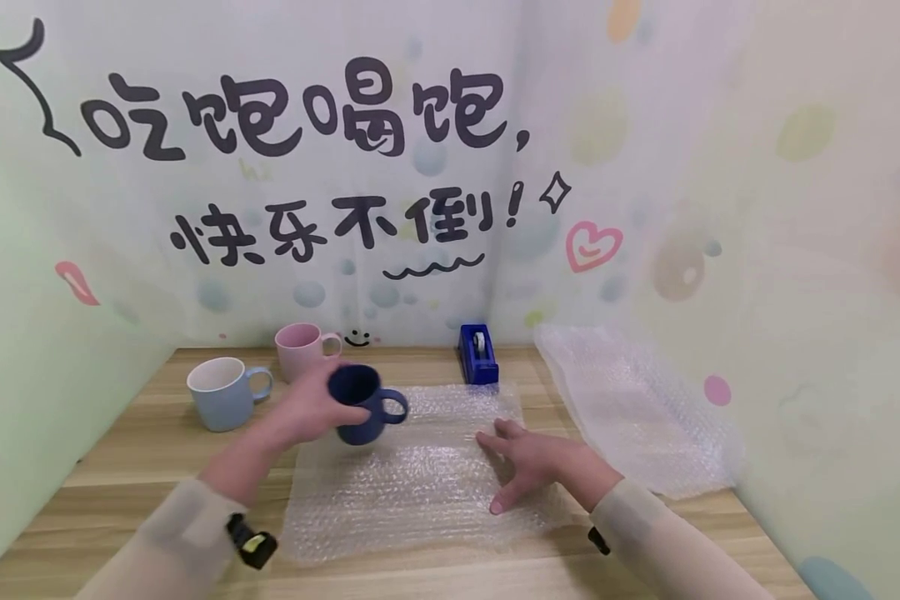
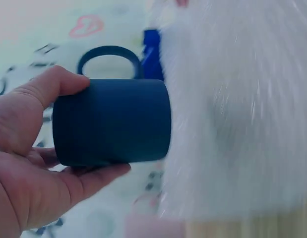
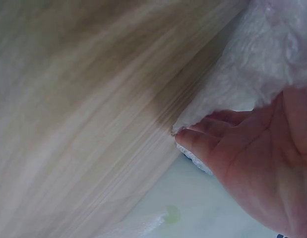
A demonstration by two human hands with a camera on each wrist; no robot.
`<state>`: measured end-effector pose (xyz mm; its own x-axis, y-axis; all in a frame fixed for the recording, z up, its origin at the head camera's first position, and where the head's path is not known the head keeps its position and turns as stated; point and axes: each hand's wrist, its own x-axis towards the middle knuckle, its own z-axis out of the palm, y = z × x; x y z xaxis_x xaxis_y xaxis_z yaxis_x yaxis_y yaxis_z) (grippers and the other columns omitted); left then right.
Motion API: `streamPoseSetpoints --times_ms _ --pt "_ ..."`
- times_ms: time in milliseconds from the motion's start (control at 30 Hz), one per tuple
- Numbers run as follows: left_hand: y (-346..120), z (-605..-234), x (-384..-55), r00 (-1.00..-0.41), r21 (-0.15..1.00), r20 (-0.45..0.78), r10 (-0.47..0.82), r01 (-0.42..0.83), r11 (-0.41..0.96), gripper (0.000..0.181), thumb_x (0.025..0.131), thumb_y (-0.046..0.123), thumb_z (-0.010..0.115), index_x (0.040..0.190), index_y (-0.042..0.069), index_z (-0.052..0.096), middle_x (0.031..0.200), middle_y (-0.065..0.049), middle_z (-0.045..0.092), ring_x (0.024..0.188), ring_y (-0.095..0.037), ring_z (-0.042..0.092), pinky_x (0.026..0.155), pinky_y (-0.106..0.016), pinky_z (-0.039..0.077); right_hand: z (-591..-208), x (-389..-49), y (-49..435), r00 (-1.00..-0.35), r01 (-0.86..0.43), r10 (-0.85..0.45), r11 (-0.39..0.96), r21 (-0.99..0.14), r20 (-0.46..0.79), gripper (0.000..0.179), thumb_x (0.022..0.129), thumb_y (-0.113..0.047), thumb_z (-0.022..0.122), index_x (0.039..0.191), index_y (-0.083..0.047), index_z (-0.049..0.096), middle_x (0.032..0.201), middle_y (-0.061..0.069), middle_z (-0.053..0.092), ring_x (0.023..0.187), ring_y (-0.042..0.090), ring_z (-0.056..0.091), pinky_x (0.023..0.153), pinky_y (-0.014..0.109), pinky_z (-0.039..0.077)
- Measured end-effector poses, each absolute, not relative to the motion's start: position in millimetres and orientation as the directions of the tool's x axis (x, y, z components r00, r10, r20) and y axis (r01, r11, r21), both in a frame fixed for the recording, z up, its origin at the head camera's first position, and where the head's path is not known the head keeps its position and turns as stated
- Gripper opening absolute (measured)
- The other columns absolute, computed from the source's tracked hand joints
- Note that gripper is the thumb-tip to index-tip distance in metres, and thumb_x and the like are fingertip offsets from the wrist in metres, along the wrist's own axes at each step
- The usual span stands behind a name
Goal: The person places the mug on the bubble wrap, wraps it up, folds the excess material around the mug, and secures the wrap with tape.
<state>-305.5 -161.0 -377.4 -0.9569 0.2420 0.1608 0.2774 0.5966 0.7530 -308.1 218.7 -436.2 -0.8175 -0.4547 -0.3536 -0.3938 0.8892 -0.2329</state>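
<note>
My left hand point(image 1: 309, 404) grips a dark navy mug point(image 1: 369, 429) by its body, thumb on the near side and fingers round the far side. Its mouth faces up and its handle points right, over the left part of a flat bubble wrap sheet point(image 1: 390, 504). In the left wrist view, the navy mug point(image 2: 113, 121) has its base toward the bubble wrap. My right hand point(image 1: 531, 458) is spread over the sheet's right side. The right wrist view shows the fingertips of that hand point(image 3: 262, 163) at the edge of the bubble wrap point(image 3: 262, 59).
A light blue mug point(image 1: 221, 400) and a pink mug point(image 1: 297, 354) stand at the back left of the wooden table point(image 1: 120, 467). A blue tape dispenser point(image 1: 480, 362) sits behind the sheet. More bubble wrap point(image 1: 630, 408) lies at the right, against the wall point(image 1: 817, 333).
</note>
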Motion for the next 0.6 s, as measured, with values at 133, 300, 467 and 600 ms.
streamPoseSetpoints --times_ms 133,300,467,600 --pt "-122.7 -390.3 -319.6 -0.958 0.766 0.091 0.271 0.241 0.596 0.091 0.08 0.018 0.094 0.156 -0.005 0.05 0.15 -0.029 0.06 0.138 -0.045 0.06 0.119 -0.061 0.05 -436.8 -308.6 218.6 -0.814 -0.398 -0.46 0.887 -0.234 -0.355 0.119 0.078 -0.064 0.092 0.174 -0.025 0.033 0.183 0.023 0.018 0.169 0.047 0.02 0.131 0.065 0.033" --pt "-92.8 -400.3 -325.4 -0.96 0.798 0.036 0.276 0.194 0.57 0.093 0.079 0.014 0.095 0.157 -0.001 0.048 0.151 -0.027 0.061 0.14 -0.043 0.06 0.121 -0.059 0.049 -437.5 -309.7 218.2 -0.817 -0.396 -0.454 0.89 -0.228 -0.355 0.119 0.078 -0.066 0.092 0.174 -0.026 0.034 0.182 0.022 0.019 0.169 0.046 0.021 0.131 0.065 0.035" --pt "-77.7 -410.1 -325.6 -0.964 0.824 0.036 0.264 0.178 0.538 0.084 0.077 0.011 0.097 0.147 0.002 0.053 0.141 -0.022 0.068 0.132 -0.039 0.065 0.116 -0.058 0.053 -438.9 -309.3 218.4 -0.822 -0.387 -0.444 0.895 -0.22 -0.357 0.118 0.077 -0.067 0.092 0.174 -0.028 0.034 0.182 0.021 0.02 0.168 0.045 0.023 0.13 0.063 0.036" --pt "-74.8 -420.1 -324.6 -0.968 0.837 0.013 0.25 0.147 0.527 0.083 0.08 0.015 0.097 0.149 0.005 0.052 0.144 -0.021 0.067 0.133 -0.038 0.065 0.115 -0.058 0.054 -438.7 -309.0 219.0 -0.824 -0.385 -0.441 0.897 -0.219 -0.356 0.118 0.077 -0.067 0.092 0.173 -0.028 0.034 0.182 0.022 0.02 0.168 0.046 0.024 0.129 0.064 0.037"
